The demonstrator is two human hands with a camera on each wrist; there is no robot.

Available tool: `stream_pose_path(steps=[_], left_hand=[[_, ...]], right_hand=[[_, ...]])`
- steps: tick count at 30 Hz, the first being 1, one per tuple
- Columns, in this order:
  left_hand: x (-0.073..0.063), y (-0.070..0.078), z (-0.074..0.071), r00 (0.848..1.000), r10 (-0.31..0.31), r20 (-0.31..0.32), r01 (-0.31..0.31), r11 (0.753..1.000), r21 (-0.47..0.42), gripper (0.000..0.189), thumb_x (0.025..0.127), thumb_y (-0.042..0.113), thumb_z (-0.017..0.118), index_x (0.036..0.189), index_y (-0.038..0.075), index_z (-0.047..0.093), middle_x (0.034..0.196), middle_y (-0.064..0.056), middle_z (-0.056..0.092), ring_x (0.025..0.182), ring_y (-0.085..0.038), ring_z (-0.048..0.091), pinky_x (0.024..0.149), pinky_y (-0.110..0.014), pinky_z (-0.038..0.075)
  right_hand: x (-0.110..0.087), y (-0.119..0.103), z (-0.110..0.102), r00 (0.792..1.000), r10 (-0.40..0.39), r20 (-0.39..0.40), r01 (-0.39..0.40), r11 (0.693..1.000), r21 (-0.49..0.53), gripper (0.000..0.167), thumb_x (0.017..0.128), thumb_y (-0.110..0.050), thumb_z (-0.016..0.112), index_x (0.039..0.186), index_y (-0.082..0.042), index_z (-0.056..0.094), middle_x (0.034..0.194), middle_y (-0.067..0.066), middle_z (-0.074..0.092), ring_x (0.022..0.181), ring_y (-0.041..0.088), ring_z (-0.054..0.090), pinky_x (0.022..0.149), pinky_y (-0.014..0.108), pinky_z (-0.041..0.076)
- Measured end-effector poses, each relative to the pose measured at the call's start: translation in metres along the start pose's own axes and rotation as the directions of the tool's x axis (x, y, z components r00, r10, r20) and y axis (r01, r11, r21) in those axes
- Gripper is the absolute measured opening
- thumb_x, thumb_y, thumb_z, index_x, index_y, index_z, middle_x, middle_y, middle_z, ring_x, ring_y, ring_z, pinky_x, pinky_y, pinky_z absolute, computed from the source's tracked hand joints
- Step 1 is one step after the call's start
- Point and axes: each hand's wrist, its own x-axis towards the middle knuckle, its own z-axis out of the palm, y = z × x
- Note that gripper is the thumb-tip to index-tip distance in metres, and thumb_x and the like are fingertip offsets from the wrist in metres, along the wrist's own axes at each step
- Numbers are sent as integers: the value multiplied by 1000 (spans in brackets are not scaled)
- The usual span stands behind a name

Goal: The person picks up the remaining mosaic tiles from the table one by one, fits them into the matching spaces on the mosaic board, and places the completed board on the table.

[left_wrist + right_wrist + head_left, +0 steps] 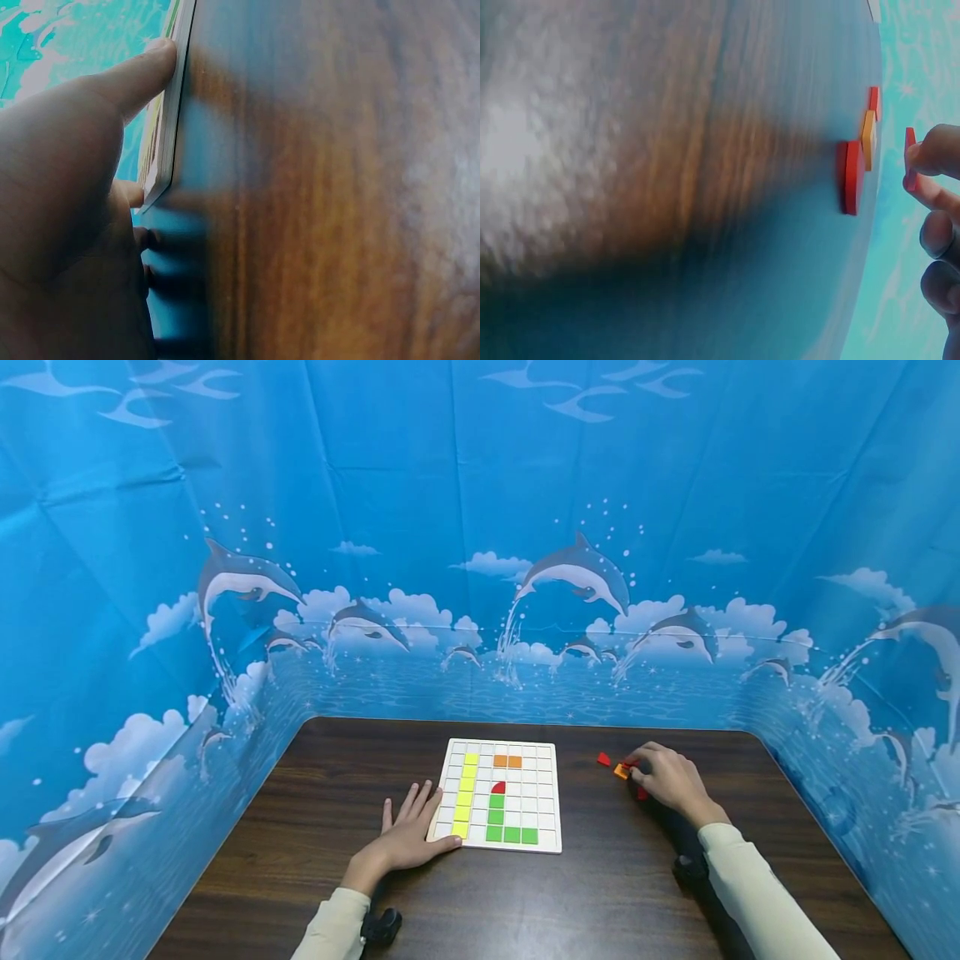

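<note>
On the white grid board (557, 818) lie a column of yellow tiles (465, 797), several green tiles (512, 835), two orange tiles (507, 762) and a round-edged red tile (498, 787). My left hand (405, 842) rests at the board's near left corner, fingers spread, thumb touching its front edge. To the right of the board, my right hand (669, 783) pinches a small flat red tile (910, 139) between thumb and finger, above the table in the right wrist view. Beside that hand lie an orange tile (621, 771), one red tile (603, 759) and another red tile (642, 794).
The dark wooden table (600, 893) bears the board near its middle. Behind and at both sides hangs a blue dolphin curtain (420, 685), close to the table's edges. Each wrist wears a black device (381, 927).
</note>
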Motion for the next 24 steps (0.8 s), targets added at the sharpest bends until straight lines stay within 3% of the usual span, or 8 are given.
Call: stream_pose_path(steps=[4, 9, 14, 21, 24], left_hand=[[0, 0, 0, 1000, 7, 4, -8, 1000, 13, 110, 92, 80, 60, 172, 14, 23, 180, -18, 9, 167, -42, -1, 120, -80, -14], [-4, 7, -5, 1000, -14, 8, 14, 1000, 12, 111, 91, 80, 61, 171, 12, 24, 180, -18, 11, 167, -41, 1, 122, -78, -14], [-2, 6, -3, 999, -30, 12, 29, 999, 36, 108, 93, 75, 64, 171, 12, 25, 180, -18, 12, 167, -41, 2, 122, -78, -13], [-4, 13, -10, 998, -60, 35, 59, 997, 46, 105, 95, 68, 67, 171, 10, 25, 180, -17, 11, 167, -41, 3, 124, -76, -11], [-4, 13, -8, 997, -68, 34, 66, 997, 47, 105, 94, 69, 67, 171, 13, 24, 181, -15, 10, 168, -39, 1, 125, -76, -11]], right_hand=[[-1, -6, 0, 999, -37, -24, 37, 999, 1, 18, 94, -18, 80, 112, -12, 82, 120, 13, 74, 74, 17, 58, 59, 33, 47], [-3, -17, 0, 996, -78, -53, 79, 997, 6, 17, 93, -18, 82, 110, -14, 83, 117, 11, 75, 70, 15, 55, 56, 30, 42], [-2, -26, 0, 992, -104, -73, 105, 994, 10, 17, 92, -16, 82, 110, -13, 83, 116, 10, 76, 63, 13, 48, 53, 29, 36], [-2, -39, 2, 986, -135, -98, 138, 990, 23, 15, 92, -17, 83, 107, -14, 83, 114, 8, 76, 68, 12, 54, 57, 29, 45], [-3, -46, 3, 985, -141, -103, 145, 989, 31, 15, 92, -18, 84, 106, -15, 83, 113, 7, 76, 66, 11, 52, 56, 28, 43]])
